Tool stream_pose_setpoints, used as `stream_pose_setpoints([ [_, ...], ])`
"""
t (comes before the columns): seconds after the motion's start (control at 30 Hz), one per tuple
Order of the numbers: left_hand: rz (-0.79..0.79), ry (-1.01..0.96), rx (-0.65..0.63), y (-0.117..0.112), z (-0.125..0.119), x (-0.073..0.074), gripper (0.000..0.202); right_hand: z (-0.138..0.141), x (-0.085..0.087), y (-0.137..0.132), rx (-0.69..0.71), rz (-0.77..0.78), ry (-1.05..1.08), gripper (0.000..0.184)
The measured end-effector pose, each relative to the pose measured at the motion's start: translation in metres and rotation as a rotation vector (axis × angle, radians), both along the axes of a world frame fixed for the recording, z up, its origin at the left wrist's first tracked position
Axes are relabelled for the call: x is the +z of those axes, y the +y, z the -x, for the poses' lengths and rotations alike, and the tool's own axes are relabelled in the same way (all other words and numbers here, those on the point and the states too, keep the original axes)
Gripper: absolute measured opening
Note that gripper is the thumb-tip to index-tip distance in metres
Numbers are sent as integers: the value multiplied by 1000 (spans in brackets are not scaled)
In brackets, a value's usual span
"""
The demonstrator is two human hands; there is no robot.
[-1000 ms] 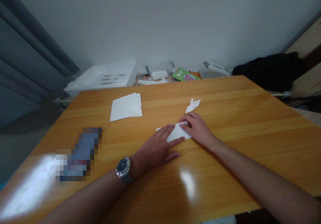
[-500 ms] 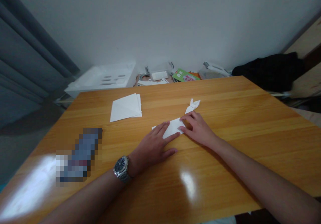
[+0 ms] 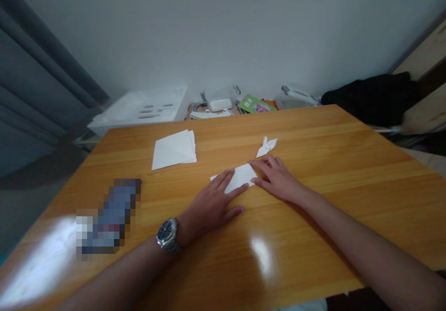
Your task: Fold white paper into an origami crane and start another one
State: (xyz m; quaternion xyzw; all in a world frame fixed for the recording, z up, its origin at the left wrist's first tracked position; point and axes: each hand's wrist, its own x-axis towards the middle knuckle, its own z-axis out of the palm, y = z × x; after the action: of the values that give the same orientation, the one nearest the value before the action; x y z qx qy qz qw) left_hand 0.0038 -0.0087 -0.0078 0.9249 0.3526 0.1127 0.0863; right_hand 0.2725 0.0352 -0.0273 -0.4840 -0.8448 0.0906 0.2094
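Note:
A white folded sheet of paper point(image 3: 241, 177) lies on the wooden table in front of me, partly covered by fingers. My left hand point(image 3: 216, 204), with a metal watch point(image 3: 167, 235) on its wrist, rests flat on the paper's left part, fingers spread. At the paper's right end is my right hand point(image 3: 277, 176), its thumb and forefinger apart at two corners of the short edge. Just beyond that hand stands a small white origami crane point(image 3: 266, 147).
A stack of white paper sheets point(image 3: 174, 150) lies at the table's back left. A pixelated phone-like object point(image 3: 113, 216) is at the left. Behind the table are a white foam tray point(image 3: 153, 104), a green booklet point(image 3: 256, 104) and black cloth point(image 3: 372, 98).
My right thumb and fingers have shifted slightly to the right, toward the paper's end, and uncover more of it. My left hand stays pressed on the paper.

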Motion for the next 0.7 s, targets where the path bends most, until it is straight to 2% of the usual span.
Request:
stream_pose_setpoints([
  [0.23,5,-1,3,0,2,-1,59,-14,6,8,157,64,75,49],
  [0.53,22,1,1,2,1,-1,62,-10,13,8,218,-14,55,40],
  [0.7,12,38,-15,4,1,-2,66,-3,10,4,290,18,-4,49],
])
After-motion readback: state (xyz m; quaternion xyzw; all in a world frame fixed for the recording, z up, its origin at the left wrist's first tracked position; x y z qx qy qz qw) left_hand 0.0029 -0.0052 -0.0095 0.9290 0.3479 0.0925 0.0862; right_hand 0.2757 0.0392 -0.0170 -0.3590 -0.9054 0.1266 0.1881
